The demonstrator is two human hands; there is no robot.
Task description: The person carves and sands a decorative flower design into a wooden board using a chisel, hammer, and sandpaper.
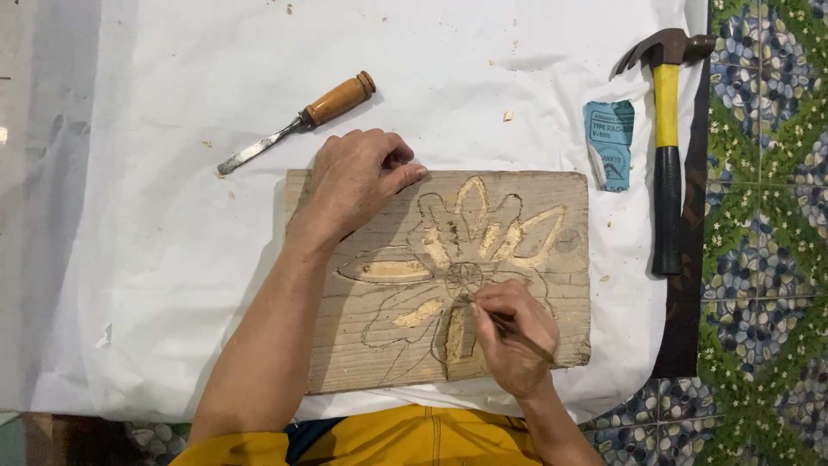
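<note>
**Flower outline being traced on a carved plank**

A weathered rectangular wooden plank (517, 259), bearing a partly carved flower, lies mid-worktop on a white paper sheet (155, 259). It is steadied at its upper left edge by the left hand (354, 177), fingers curled and pressed down. A thin dark pencil-like tool (522, 338) is pinched in the right hand (513, 332), tip at a lower petal. Fine line work is judged underway; a light, controlled stroke is called for. A wooden-handled chisel (297, 121) and a yellow-handled claw hammer (666, 147) lie well apart, leaving room around.
</note>
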